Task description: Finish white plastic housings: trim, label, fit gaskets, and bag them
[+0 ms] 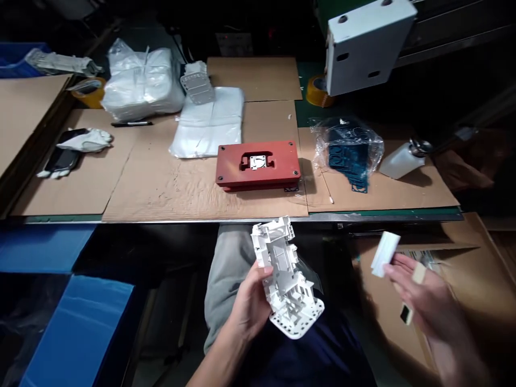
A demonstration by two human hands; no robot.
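My left hand is closed around the side of a white molded plastic housing, tilted over my lap, its ribbed inside facing up and its rounded perforated end toward me. Off to the right, my right hand pinches a thin white rectangular plate between thumb and fingers. Beige bands wrap some fingers of that hand. On the table beyond sits a red block fixture with a small white part in its central recess.
Teal flat parts lie in a clear bag, near a pump bottle. Behind are stacked white bags, a wrapped bundle and a metal box. Gloves lie left. An open cardboard box stands below my right hand.
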